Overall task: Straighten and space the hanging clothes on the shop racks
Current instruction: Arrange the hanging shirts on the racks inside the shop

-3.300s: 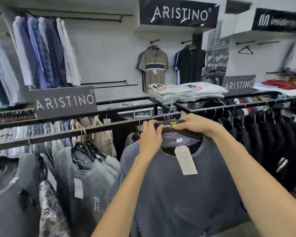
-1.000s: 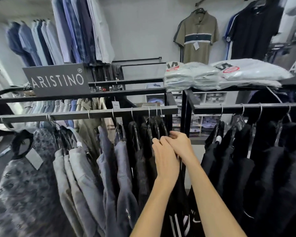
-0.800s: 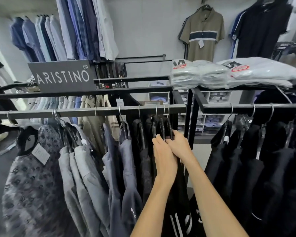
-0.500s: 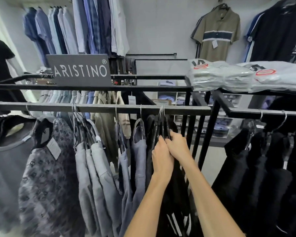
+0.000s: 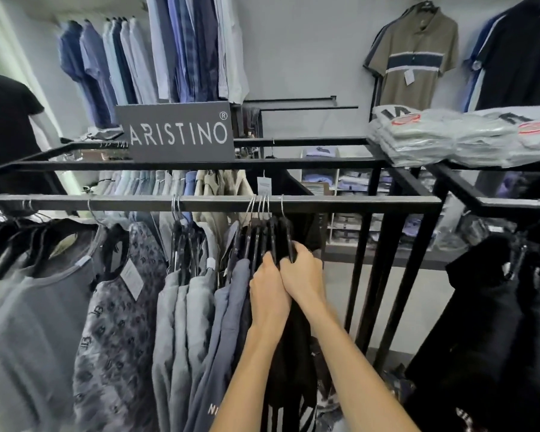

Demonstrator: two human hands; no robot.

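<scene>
Clothes: a bunch of dark clothes (image 5: 290,353) hangs packed tight towards the right end of the front rail (image 5: 356,203). The black hangers (image 5: 270,235) are pressed together and their wire hooks (image 5: 262,204) nearly touch.
Neighbours: grey shirts (image 5: 184,307) hang just to the left, also bunched. Beyond them a patterned top (image 5: 119,322) is turned to face outward.
Left hand (image 5: 270,294): its back faces the viewer and its fingers are pushed in among the hangers. Whether they close on one is hidden.
Right hand (image 5: 303,275): it touches the left hand, with fingers curled over the shoulder of the outermost hanger, holding it.
Arms: both forearms reach up and forward side by side, with the wrists close together.
Risk, dragging: the hooks sit so close that a sideways pull would probably carry several along at once, leaving the gaps uneven.
Risk, slipping: tipping a hanger while parting the bunch could let a garment slide off its shoulder.
Risk, unhooking: lifting while pulling might raise a hook off the rail and drop the piece to the floor.
</scene>
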